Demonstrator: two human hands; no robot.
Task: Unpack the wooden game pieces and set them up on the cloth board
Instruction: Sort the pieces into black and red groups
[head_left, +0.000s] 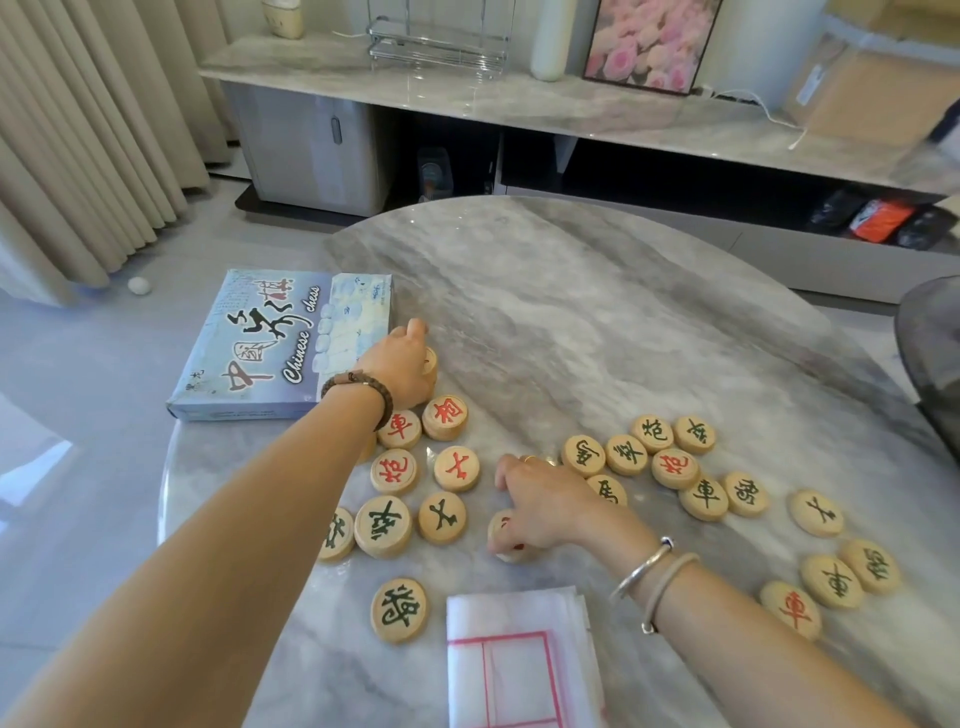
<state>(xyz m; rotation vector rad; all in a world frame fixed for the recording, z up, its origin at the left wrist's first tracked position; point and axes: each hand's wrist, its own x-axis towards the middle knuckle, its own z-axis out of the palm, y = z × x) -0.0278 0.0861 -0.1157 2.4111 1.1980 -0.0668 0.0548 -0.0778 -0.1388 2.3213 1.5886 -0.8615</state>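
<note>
The left hand (402, 369) is curled over a pale wooden piece (430, 366) right beside the right edge of the Chinese chess box (270, 348), grasping it from above; whether it is one disc or a small stack cannot be told. The right hand (540, 506), further right of the box and nearer the person, has its fingers bent down around a red-marked piece (506, 535), pinching it against the marble counter (571, 322). A beaded bracelet (358, 389) circles the left wrist and a silver bangle (644, 566) the right. The box lies flat at the counter's left edge, lid side up, its contents hidden. Loose game pieces (415, 467) with red and green characters lie face up in a cluster off the box's near right corner, and more (660, 462) are spread well to its right. The cloth board (514, 660), white with red lines, lies folded, nearer the person than the box, with no pieces on it.
</note>
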